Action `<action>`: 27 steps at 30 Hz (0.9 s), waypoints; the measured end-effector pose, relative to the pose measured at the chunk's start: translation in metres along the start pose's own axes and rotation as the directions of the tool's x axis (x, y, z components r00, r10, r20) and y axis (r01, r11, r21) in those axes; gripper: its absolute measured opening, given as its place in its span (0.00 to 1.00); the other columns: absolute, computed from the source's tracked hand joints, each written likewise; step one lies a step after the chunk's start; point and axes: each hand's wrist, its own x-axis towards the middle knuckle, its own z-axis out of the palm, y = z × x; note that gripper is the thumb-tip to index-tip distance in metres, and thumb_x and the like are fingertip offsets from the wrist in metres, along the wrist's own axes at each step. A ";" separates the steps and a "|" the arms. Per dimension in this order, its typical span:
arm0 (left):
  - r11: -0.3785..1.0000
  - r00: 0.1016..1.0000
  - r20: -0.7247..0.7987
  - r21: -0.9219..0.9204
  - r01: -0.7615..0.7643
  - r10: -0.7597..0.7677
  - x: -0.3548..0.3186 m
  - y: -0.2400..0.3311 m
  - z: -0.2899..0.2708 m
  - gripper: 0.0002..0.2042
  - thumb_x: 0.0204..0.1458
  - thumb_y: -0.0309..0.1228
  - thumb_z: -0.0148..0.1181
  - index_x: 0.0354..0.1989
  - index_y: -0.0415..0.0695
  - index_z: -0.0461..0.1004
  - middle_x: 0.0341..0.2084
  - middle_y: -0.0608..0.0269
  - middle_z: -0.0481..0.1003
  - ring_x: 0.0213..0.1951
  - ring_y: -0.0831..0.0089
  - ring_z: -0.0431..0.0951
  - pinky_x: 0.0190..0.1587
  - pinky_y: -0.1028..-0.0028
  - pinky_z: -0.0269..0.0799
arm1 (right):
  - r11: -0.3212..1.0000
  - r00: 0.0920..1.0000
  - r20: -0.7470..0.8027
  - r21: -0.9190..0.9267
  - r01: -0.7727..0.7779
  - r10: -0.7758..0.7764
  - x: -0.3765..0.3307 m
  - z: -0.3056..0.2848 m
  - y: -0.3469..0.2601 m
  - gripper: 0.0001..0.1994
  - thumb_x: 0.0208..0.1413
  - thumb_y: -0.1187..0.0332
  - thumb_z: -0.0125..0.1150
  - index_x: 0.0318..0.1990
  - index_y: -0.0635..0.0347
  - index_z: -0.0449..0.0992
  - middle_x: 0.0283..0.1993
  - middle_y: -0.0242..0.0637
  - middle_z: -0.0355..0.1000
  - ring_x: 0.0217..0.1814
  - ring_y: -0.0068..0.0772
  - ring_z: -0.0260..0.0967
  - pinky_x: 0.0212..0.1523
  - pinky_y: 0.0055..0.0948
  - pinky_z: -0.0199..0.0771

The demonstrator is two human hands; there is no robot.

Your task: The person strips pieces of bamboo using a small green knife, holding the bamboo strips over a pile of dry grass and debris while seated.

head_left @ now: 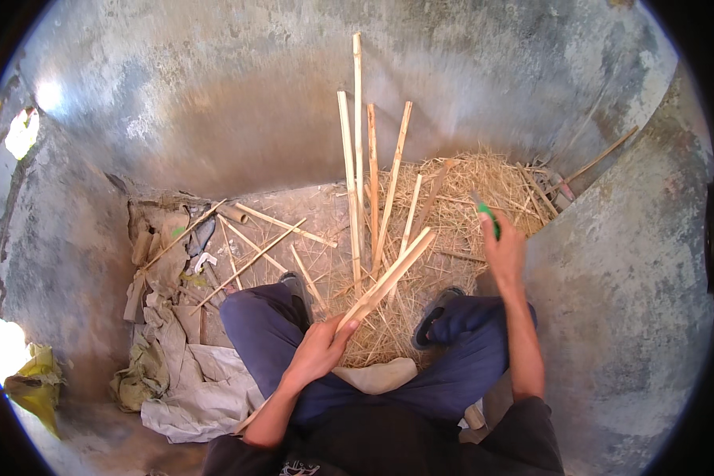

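Observation:
My left hand (321, 349) is wrapped round a pale split wooden strip (397, 270), which slants up and away to the right above my lap. The strip's lower part runs back under my left forearm. On the right, my right hand (506, 250) grips a green-handled knife (488, 214), its thin blade pointing up and away from me. The knife is held apart from the strip. Straight ahead, several pale wooden sticks (394, 166) lean upright against the wall. A beige cloth (381, 376) lies across my lap between my thighs.
A heap of shavings (484, 178) lies at the far right, spreading between my feet. Loose sticks (254, 262) cross on the floor at left. Crumpled sacking (202, 389) lies beside my left leg. Grey plastered walls (238, 103) close in ahead and on both sides.

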 end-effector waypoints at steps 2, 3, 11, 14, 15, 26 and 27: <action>1.000 0.998 -0.049 -0.005 0.029 -0.029 -0.008 -0.009 -0.005 0.22 0.77 0.45 0.51 0.43 0.34 0.78 0.20 0.46 0.73 0.25 0.49 0.78 0.33 0.54 0.71 | 1.000 1.000 0.004 -0.011 0.003 -0.003 0.009 -0.013 -0.008 0.20 0.76 0.50 0.57 0.53 0.59 0.83 0.23 0.43 0.75 0.22 0.42 0.74 0.28 0.43 0.70; 0.998 0.997 -0.049 -0.043 0.052 -0.054 -0.007 -0.014 -0.006 0.22 0.77 0.45 0.51 0.43 0.35 0.77 0.19 0.53 0.72 0.23 0.59 0.76 0.30 0.59 0.70 | 1.000 0.999 0.040 -0.001 0.015 -0.015 0.007 -0.015 -0.012 0.20 0.76 0.51 0.56 0.53 0.59 0.82 0.23 0.43 0.74 0.22 0.42 0.74 0.28 0.43 0.69; 0.954 0.996 0.056 -0.288 0.087 -0.074 0.024 0.003 -0.004 0.19 0.78 0.44 0.50 0.45 0.39 0.75 0.17 0.65 0.71 0.21 0.77 0.77 0.26 0.69 0.71 | 0.934 0.925 0.236 0.274 0.229 -0.296 -0.045 0.038 -0.046 0.18 0.77 0.50 0.54 0.55 0.55 0.78 0.26 0.42 0.75 0.23 0.48 0.74 0.29 0.46 0.71; 0.960 0.991 0.087 -0.255 0.118 -0.099 0.027 0.000 0.000 0.19 0.78 0.45 0.51 0.45 0.38 0.75 0.20 0.62 0.73 0.24 0.74 0.79 0.30 0.67 0.72 | 0.871 0.882 0.181 0.334 0.360 -0.434 -0.068 0.054 -0.056 0.17 0.75 0.50 0.58 0.52 0.55 0.80 0.31 0.42 0.79 0.26 0.50 0.78 0.30 0.46 0.76; 0.963 0.991 0.090 -0.242 0.120 -0.101 0.030 -0.003 0.002 0.20 0.78 0.45 0.51 0.45 0.37 0.75 0.21 0.60 0.74 0.26 0.72 0.80 0.31 0.66 0.73 | 0.871 0.866 0.210 0.310 0.381 -0.454 -0.072 0.054 -0.059 0.17 0.74 0.51 0.59 0.50 0.55 0.80 0.33 0.42 0.81 0.27 0.49 0.79 0.30 0.45 0.77; 0.984 0.976 -0.181 -0.104 -0.142 0.122 0.046 0.015 0.021 0.19 0.74 0.43 0.59 0.46 0.33 0.78 0.23 0.48 0.76 0.26 0.67 0.74 0.33 0.60 0.71 | 0.856 0.824 0.243 0.224 0.466 -0.512 -0.088 0.055 -0.066 0.13 0.67 0.57 0.71 0.47 0.57 0.83 0.40 0.40 0.85 0.33 0.48 0.83 0.31 0.42 0.80; 0.988 0.978 -0.180 -0.092 -0.123 0.105 0.047 0.016 0.020 0.19 0.74 0.43 0.59 0.46 0.33 0.77 0.23 0.46 0.75 0.25 0.66 0.75 0.33 0.59 0.71 | 0.854 0.825 0.235 0.234 0.465 -0.514 -0.088 0.055 -0.068 0.13 0.66 0.57 0.71 0.46 0.57 0.83 0.40 0.39 0.85 0.33 0.47 0.83 0.31 0.42 0.80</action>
